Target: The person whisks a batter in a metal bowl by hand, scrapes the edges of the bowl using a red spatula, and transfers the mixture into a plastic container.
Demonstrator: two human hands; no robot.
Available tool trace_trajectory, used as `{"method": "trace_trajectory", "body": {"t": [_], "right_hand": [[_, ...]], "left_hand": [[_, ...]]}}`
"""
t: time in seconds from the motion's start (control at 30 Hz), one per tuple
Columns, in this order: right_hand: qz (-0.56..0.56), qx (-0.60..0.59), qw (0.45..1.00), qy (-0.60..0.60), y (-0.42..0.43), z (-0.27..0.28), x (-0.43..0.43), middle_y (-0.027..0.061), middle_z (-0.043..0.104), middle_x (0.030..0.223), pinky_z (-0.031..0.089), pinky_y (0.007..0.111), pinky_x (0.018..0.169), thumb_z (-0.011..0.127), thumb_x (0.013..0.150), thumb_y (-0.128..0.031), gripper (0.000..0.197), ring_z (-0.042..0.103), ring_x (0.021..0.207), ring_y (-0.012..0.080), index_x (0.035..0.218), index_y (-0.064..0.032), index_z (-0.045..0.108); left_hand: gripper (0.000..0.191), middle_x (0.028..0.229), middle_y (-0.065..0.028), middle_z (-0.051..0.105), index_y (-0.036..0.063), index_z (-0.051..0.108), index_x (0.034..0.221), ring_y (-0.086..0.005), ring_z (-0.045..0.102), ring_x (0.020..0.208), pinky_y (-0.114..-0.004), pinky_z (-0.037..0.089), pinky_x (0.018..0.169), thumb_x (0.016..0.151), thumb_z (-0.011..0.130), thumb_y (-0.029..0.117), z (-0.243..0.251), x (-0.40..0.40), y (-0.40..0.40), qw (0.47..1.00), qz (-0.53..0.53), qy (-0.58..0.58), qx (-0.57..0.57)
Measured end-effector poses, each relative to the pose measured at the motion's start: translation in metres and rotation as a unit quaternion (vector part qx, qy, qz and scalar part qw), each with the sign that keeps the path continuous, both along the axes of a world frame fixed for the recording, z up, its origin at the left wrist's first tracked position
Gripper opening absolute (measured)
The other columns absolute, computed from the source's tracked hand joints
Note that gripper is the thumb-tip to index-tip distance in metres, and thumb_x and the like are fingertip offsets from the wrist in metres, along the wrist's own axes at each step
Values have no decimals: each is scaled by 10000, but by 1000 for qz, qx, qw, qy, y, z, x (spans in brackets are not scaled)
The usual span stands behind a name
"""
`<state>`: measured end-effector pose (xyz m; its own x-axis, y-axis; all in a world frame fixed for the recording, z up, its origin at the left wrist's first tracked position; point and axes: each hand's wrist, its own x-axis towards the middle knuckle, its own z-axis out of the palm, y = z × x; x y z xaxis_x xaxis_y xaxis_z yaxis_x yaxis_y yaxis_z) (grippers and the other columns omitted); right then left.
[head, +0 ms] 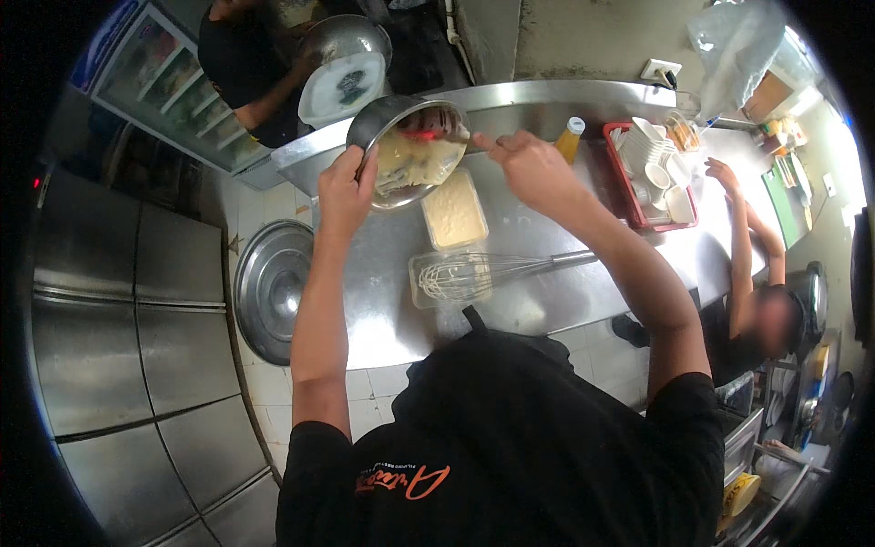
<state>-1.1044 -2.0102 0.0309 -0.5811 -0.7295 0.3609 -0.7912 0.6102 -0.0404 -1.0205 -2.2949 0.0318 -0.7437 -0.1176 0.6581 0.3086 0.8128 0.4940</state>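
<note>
My left hand (347,184) grips the rim of a stainless steel mixing bowl (372,130), thumb on the near side. The bowl is tilted, its mouth facing me, and pale yellow cream (417,161) coats its inside. My right hand (530,167) is closed around the handle of a spatula-like tool (444,133) that reaches into the bowl; its blade shows only in part. Just below the bowl's rim, a rectangular plastic tub (454,212) full of pale cream stands on the steel table (383,273). A balloon whisk (506,268) smeared with cream lies across a clear plastic container (418,290).
A red basket (636,184) of white dishes and a yellow bottle (569,140) stand to the right. A co-worker's hands (724,178) are beyond the basket. Another person (249,75) is behind the ledge, near a white tub (342,89). A round metal lid (273,294) is at left.
</note>
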Motion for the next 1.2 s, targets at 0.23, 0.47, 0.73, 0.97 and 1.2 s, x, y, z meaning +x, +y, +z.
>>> {"method": "trace_trajectory", "body": {"t": [0.23, 0.47, 0.73, 0.97, 1.2], "right_hand": [[-5, 6, 1000, -13, -1, -5, -2, 135, 662, 959, 551, 395, 784, 542, 815, -47, 549, 643, 928, 308, 1364, -64, 536], [-8, -49, 998, -31, 12, -7, 32, 134, 651, 938, 549, 392, 777, 552, 797, -43, 535, 639, 919, 310, 1332, -40, 552], [2, -97, 995, 8, -8, 18, 37, 108, 644, 1010, 529, 365, 831, 587, 739, 16, 608, 608, 913, 273, 1343, -56, 555], [34, -76, 994, 69, -27, 8, 17, 66, 640, 994, 532, 346, 787, 590, 769, -40, 539, 591, 928, 244, 1308, -63, 580], [26, -89, 993, 69, -30, 33, 15, 60, 658, 1023, 536, 343, 811, 589, 783, -53, 535, 606, 895, 249, 1316, -98, 590]], "left_hand": [[297, 634, -175, 467, 5, 436, 719, -351, 454, 534, -394, 381, 492, 899, 658, 86, -8, 0, 2, 999, -21, 7, -45], [296, 621, -165, 469, 13, 438, 707, -340, 485, 530, -406, 394, 495, 889, 662, 75, -16, 13, 5, 999, 26, 0, -36], [322, 595, -154, 462, 3, 430, 704, -287, 425, 486, -366, 370, 476, 902, 669, 92, -27, 10, 8, 1000, 21, -12, -1], [333, 580, -155, 438, -2, 438, 700, -247, 386, 475, -361, 363, 476, 925, 655, 111, -25, 11, -13, 998, 55, 5, 29], [347, 584, -163, 427, -7, 426, 697, -257, 368, 479, -357, 352, 474, 927, 655, 117, -26, 13, -14, 997, 68, 15, 20]]}}
